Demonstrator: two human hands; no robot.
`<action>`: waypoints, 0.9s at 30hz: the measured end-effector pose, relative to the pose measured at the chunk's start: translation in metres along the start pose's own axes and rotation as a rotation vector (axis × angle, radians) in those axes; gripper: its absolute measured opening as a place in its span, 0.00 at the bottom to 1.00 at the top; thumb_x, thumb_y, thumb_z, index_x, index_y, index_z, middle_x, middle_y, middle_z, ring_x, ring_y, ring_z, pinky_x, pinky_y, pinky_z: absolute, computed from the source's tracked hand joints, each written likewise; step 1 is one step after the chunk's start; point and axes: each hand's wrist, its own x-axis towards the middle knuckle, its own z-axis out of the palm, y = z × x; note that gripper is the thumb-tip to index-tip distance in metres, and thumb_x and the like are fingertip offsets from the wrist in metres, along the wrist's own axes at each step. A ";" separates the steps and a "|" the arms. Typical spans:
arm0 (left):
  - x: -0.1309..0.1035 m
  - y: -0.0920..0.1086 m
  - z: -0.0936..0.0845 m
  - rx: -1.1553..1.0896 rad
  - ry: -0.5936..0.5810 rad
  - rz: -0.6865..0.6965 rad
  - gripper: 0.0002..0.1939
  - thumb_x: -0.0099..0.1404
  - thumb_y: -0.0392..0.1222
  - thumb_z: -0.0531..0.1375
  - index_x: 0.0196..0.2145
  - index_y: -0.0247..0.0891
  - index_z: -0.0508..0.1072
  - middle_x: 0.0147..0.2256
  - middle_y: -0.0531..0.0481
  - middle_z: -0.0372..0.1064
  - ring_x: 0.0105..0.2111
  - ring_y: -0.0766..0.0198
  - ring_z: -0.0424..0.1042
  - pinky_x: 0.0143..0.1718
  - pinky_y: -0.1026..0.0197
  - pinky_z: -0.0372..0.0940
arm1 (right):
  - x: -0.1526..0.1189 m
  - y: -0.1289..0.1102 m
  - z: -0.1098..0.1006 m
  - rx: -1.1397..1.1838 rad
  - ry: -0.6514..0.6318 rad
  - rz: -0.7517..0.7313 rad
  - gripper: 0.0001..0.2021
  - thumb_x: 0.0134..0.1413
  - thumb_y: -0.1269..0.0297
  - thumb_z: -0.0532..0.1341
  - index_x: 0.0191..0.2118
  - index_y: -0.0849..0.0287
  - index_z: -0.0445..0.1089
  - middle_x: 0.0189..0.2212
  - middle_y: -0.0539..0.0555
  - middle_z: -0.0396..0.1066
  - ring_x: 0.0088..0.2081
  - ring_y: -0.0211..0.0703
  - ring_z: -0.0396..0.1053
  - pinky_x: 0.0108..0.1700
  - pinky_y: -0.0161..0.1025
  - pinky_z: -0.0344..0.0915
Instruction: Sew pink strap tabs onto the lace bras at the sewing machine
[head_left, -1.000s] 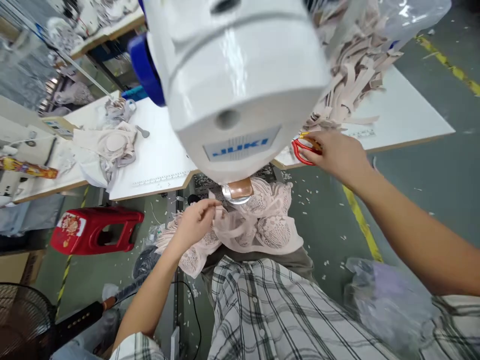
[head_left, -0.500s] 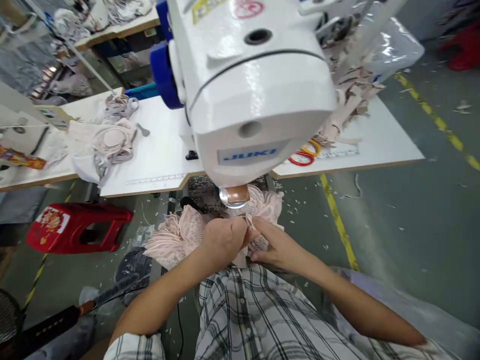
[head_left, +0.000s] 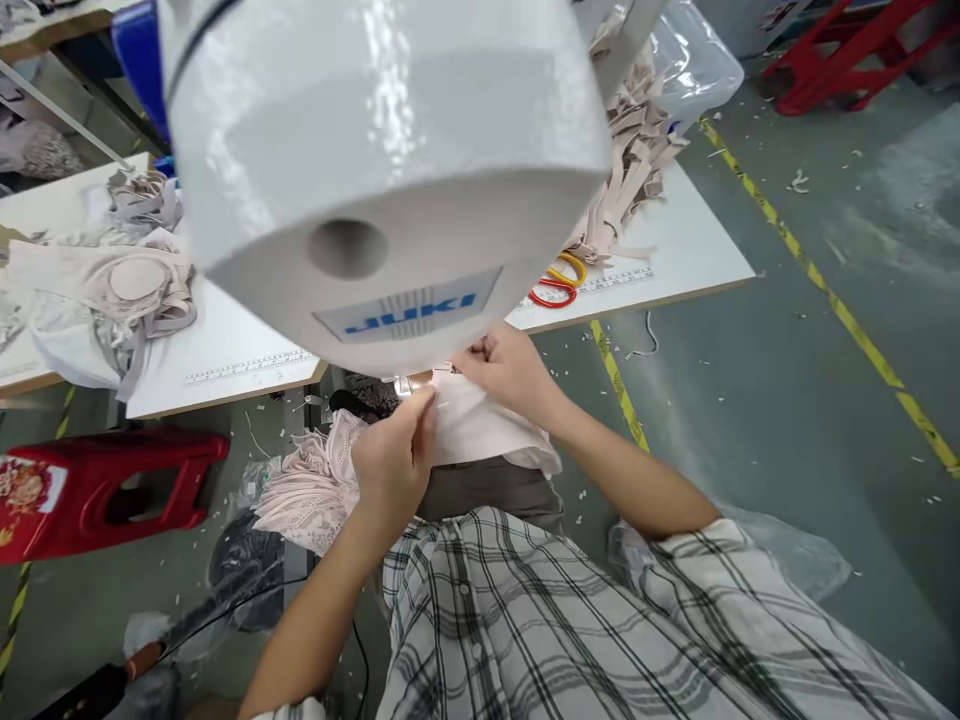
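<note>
A white sewing machine (head_left: 405, 250) fills the upper middle, and its needle area is mostly hidden beneath the head. Just under it, a pale pink fabric piece (head_left: 480, 430) hangs down toward my lap. My left hand (head_left: 394, 450) pinches the left edge of this fabric between thumb and finger, close to the metal part below the machine head. Higher up on the right side, my right hand (head_left: 514, 375) is closed on the fabric's upper edge, its fingertips partly hidden. A bunch of pink lace pieces (head_left: 311, 485) lies left of my left hand.
Red-and-yellow-handled scissors (head_left: 559, 282) lie on the white table (head_left: 697, 240) at right, beside a pile of pink strips (head_left: 626, 190). More garment pieces (head_left: 135, 285) rest on the left tabletop. A red stool (head_left: 165, 480) stands on the floor at left.
My view has moved nearer the machine. My hands, close together before at a lace piece, are now farther apart on the spread pale pink fabric, the right one higher beside the machine head.
</note>
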 end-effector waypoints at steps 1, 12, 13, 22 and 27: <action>0.001 -0.003 0.000 0.053 0.004 0.048 0.16 0.73 0.46 0.53 0.51 0.42 0.76 0.31 0.49 0.78 0.28 0.63 0.72 0.32 0.63 0.59 | 0.006 0.001 -0.001 -0.026 -0.021 -0.019 0.06 0.55 0.62 0.62 0.34 0.56 0.64 0.22 0.44 0.65 0.26 0.35 0.62 0.32 0.34 0.60; 0.018 -0.009 -0.005 0.264 0.059 0.143 0.15 0.71 0.46 0.55 0.45 0.44 0.81 0.21 0.50 0.73 0.20 0.64 0.63 0.25 0.62 0.48 | 0.037 -0.009 -0.002 -0.173 -0.078 -0.111 0.03 0.55 0.64 0.61 0.34 0.57 0.67 0.20 0.45 0.63 0.27 0.40 0.63 0.36 0.41 0.63; 0.018 -0.010 -0.005 0.276 0.060 0.145 0.15 0.71 0.46 0.55 0.44 0.44 0.81 0.20 0.50 0.72 0.20 0.64 0.62 0.25 0.62 0.48 | 0.037 -0.010 -0.002 -0.181 -0.079 -0.107 0.03 0.56 0.64 0.60 0.34 0.56 0.67 0.20 0.45 0.63 0.26 0.40 0.63 0.36 0.41 0.63; 0.019 -0.012 -0.006 0.331 0.061 0.184 0.15 0.71 0.45 0.55 0.41 0.43 0.82 0.20 0.50 0.71 0.20 0.64 0.63 0.24 0.61 0.47 | 0.037 -0.012 0.000 -0.182 -0.075 -0.094 0.03 0.57 0.63 0.60 0.35 0.56 0.68 0.21 0.45 0.61 0.25 0.38 0.60 0.33 0.38 0.59; 0.020 -0.011 -0.005 0.326 0.079 0.190 0.14 0.71 0.46 0.55 0.42 0.44 0.82 0.21 0.50 0.73 0.21 0.63 0.64 0.25 0.61 0.48 | 0.037 -0.011 0.000 -0.164 -0.074 -0.080 0.04 0.57 0.62 0.60 0.36 0.57 0.69 0.22 0.46 0.63 0.26 0.40 0.62 0.34 0.39 0.61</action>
